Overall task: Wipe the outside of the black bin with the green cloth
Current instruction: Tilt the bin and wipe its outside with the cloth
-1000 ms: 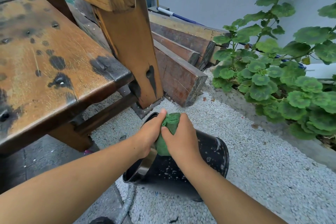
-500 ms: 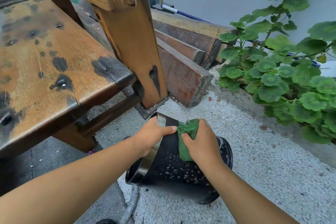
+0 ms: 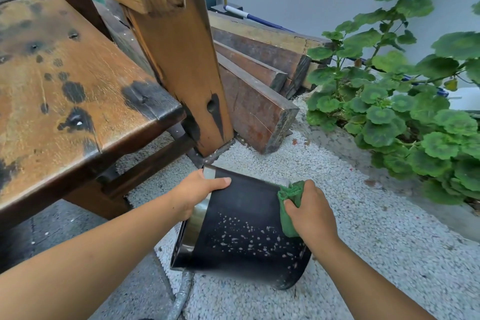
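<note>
The black bin (image 3: 241, 236) lies tilted on white gravel, its shiny metal rim toward the left and its base toward the right. Pale specks dot its lower side. My left hand (image 3: 197, 192) grips the bin at the rim, thumb over the top edge. My right hand (image 3: 311, 213) presses the bunched green cloth (image 3: 289, 197) against the bin's side near its base end. The cloth is partly hidden under my fingers.
A worn wooden bench (image 3: 72, 101) with a thick leg (image 3: 187, 80) stands just left and behind the bin. Dark timber beams (image 3: 257, 101) lie stacked behind. A leafy green plant (image 3: 405, 117) fills a raised bed at the right. A grey hose (image 3: 181, 296) runs under the bin.
My right hand slid the green cloth along the bin's side from near the rim toward the base. The left hand kept its hold on the rim.
</note>
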`<state>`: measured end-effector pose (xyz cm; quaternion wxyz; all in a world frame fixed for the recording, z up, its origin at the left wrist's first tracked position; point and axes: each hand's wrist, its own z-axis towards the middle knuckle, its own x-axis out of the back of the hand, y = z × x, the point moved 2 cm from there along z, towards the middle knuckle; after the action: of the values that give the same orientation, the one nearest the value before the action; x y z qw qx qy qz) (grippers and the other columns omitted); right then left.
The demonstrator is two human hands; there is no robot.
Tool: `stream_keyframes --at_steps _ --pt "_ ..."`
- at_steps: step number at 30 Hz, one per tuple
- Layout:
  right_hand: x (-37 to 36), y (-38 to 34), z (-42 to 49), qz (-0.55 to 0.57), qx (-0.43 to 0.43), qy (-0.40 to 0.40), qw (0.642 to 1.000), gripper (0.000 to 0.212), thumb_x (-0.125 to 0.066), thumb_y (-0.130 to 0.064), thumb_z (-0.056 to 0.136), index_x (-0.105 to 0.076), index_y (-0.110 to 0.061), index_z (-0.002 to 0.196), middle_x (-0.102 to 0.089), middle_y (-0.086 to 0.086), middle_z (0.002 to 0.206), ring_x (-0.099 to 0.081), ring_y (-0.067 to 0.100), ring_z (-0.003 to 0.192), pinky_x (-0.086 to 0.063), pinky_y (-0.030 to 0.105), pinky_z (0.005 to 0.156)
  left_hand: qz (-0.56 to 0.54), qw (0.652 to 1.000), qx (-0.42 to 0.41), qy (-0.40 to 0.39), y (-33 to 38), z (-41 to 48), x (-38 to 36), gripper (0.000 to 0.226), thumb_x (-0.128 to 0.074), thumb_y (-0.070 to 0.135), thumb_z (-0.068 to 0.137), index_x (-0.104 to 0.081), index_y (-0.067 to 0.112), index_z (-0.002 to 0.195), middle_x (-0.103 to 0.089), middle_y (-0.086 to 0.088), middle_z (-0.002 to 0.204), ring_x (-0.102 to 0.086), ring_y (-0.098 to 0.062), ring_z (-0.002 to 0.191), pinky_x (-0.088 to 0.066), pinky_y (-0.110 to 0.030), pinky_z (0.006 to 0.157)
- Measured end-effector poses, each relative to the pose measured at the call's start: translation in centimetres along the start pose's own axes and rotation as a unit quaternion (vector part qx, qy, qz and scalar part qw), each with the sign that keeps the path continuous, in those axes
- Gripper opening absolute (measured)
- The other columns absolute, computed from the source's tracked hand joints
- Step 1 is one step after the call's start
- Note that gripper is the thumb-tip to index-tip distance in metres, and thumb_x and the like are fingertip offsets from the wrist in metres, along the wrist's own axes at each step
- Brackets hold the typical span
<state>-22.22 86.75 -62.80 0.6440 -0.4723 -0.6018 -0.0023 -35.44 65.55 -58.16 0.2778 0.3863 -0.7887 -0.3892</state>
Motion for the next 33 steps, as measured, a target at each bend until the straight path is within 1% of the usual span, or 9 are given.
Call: stream_keyframes --at_steps 6,11,14,22,24,27,28,30,33 --pt "0.0 1.6 0.9 0.006 -0.027 0.007 1.000 0.029 -0.065 -0.032 0.093 -0.046 -0.017 0.108 -0.054 0.002 0.099 -0.055 0.020 0.078 -0.036 0.032 0.053 0.007 0.994 0.055 -0.090 -2.3 -1.1 1.4 0.064 -0.083 0.031 0.074 -0.061 0.014 0.131 -0.069 -0.009 0.130 -0.060 -0.031 0.125 -0.036 -0.054 0.114" --pt "-0.1 1.2 1.0 0.039 -0.021 0.014 0.999 0.027 -0.069 -0.030 0.091 -0.051 -0.016 0.107 -0.057 0.002 0.100 -0.056 0.019 0.082 -0.041 0.032 0.061 -0.011 0.999 0.019 -0.050 -3.3 -1.8 1.6 0.026 -0.064 0.025 0.097 -0.068 0.013 0.120 -0.076 -0.009 0.116 -0.070 -0.027 0.110 -0.045 -0.047 0.107" --pt "0.8 0.7 1.2 0.093 -0.030 0.028 0.995 0.024 -0.072 -0.027 0.089 -0.054 -0.017 0.101 -0.061 0.001 0.096 -0.060 0.022 0.084 -0.046 0.034 0.066 -0.017 0.999 0.019 -0.030 -3.1 -2.1 1.6 0.026 -0.061 0.027 0.099 -0.067 0.013 0.121 -0.077 -0.007 0.114 -0.073 -0.023 0.105 -0.049 -0.041 0.102" --pt "1.5 -5.1 -1.9 0.236 0.029 0.009 0.971 0.022 -0.073 -0.030 0.088 -0.053 -0.030 0.096 -0.061 -0.012 0.093 -0.058 0.002 0.080 -0.043 0.023 0.058 -0.017 1.000 0.000 0.014 -1.5 -2.2 -0.1 0.028 -0.056 0.034 0.101 -0.070 0.012 0.110 -0.078 -0.006 0.109 -0.071 -0.027 0.107 -0.046 -0.051 0.107" --pt "0.8 -6.6 -3.4 0.240 0.045 0.000 0.970 0.022 -0.073 -0.031 0.087 -0.053 -0.030 0.095 -0.062 -0.011 0.093 -0.060 0.005 0.082 -0.047 0.028 0.064 -0.013 0.999 0.007 0.037 -1.8 -2.2 -0.9 0.038 -0.053 0.042 0.101 -0.065 0.012 0.120 -0.071 -0.008 0.126 -0.066 -0.027 0.117 -0.044 -0.048 0.110" --pt "-0.6 -8.0 -5.1 0.234 0.073 -0.007 0.970 0.023 -0.073 -0.032 0.087 -0.052 -0.028 0.094 -0.061 -0.009 0.094 -0.060 0.011 0.086 -0.052 0.035 0.073 -0.014 0.996 0.023 0.080 -1.8 -1.8 -1.7 0.078 -0.042 0.062 0.098 -0.029 0.012 0.155 -0.032 -0.003 0.161 -0.030 -0.023 0.148 -0.023 -0.041 0.119" --pt "-1.1 -8.3 -5.5 0.232 0.081 -0.010 0.969 0.023 -0.072 -0.033 0.088 -0.051 -0.027 0.095 -0.060 -0.009 0.095 -0.060 0.012 0.087 -0.053 0.037 0.074 -0.013 0.996 0.013 0.089 -1.8 -1.7 -1.7 0.082 -0.040 0.066 0.096 -0.026 0.013 0.157 -0.034 0.001 0.159 -0.032 -0.018 0.146 -0.023 -0.038 0.117" --pt "-2.0 -8.7 -5.9 0.230 0.088 -0.016 0.969 0.026 -0.072 -0.034 0.088 -0.051 -0.024 0.101 -0.059 -0.007 0.099 -0.059 0.014 0.091 -0.052 0.035 0.075 -0.020 0.996 -0.002 0.082 -1.4 -1.9 -1.8 0.073 -0.037 0.066 0.097 -0.049 0.012 0.145 -0.062 0.011 0.125 -0.058 -0.001 0.112 -0.037 -0.027 0.099" --pt "-3.1 -9.1 -6.3 0.224 0.084 -0.019 0.971 0.033 -0.073 -0.037 0.087 -0.050 -0.023 0.106 -0.057 -0.009 0.102 -0.057 0.011 0.092 -0.046 0.024 0.068 -0.053 0.997 -0.008 0.060 -1.5 -2.0 -2.4 0.059 -0.038 0.060 0.100 -0.077 0.017 0.098 -0.080 0.007 0.085 -0.075 -0.004 0.076 -0.055 -0.015 0.062"
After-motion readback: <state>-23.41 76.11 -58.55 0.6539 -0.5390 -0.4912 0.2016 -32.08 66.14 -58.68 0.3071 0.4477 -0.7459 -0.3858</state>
